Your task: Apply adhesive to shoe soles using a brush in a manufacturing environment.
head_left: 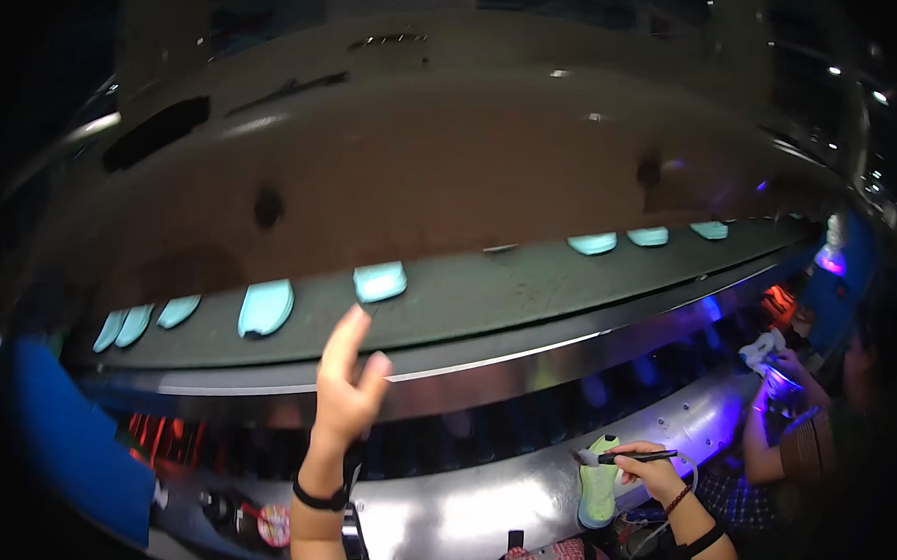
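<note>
My left hand (350,381) reaches up over the front edge of the conveyor belt (468,301), fingers stretched and apart, holding nothing. Just beyond its fingertips lies a light-blue shoe sole (379,281), partly hidden under the dark cover; I cannot tell whether they touch. At the lower right, my right hand (652,473) is closed around a brush (633,456) with a thin black handle and a pale tube. The bristles meet or hover over the upper part of a yellow-green shoe piece (597,492), which lies lengthwise on the metal ledge.
A large brown cover (453,170) overhangs the belt. More soles lie along it, including a wider one (267,307) on the left. Below run a metal rail (485,367) and a metal ledge (438,510). Another person's hands (780,370) work under violet light at right.
</note>
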`<state>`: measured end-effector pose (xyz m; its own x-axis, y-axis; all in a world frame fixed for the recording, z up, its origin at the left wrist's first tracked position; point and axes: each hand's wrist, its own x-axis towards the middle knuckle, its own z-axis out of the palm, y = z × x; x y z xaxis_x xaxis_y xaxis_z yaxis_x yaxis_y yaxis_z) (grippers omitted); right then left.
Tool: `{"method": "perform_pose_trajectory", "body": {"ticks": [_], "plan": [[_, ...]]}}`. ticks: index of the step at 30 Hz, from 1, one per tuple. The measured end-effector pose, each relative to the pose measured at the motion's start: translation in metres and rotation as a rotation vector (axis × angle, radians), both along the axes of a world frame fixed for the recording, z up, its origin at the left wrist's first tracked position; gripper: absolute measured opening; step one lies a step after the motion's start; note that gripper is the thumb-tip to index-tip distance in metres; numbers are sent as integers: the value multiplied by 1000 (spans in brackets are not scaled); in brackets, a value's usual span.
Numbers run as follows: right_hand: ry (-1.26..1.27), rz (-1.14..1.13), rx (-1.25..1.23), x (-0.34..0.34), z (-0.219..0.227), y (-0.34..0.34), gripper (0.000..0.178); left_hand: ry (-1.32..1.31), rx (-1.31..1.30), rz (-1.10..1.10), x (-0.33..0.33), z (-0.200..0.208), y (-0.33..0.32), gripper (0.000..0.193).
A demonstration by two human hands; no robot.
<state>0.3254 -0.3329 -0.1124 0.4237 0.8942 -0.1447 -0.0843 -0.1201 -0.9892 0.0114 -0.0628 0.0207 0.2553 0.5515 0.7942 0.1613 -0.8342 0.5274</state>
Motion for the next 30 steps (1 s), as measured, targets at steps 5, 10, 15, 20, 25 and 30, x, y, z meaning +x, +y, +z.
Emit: {"method": "perform_pose_trajectory", "body": {"ticks": [5,10,15,20,25,30], "plan": [[-96,127,-94,-17,26,29,23,495,495,418,32,-19,-10,56],[-154,141,-216,-12,33,45,22,444,438,468,45,-12,-20,58],[-246,284,-294,-1,35,61,26,516,413,512,47,-12,-22,59],[12,88,-32,-8,10,30,31,450,357,428,47,-10,-20,53],[-77,-125,-140,0,-14,-38,23,448,403,393,45,-9,-24,45],[-181,-276,1,4,-38,-97,20,444,289,202,36,-2,-7,40]]}}
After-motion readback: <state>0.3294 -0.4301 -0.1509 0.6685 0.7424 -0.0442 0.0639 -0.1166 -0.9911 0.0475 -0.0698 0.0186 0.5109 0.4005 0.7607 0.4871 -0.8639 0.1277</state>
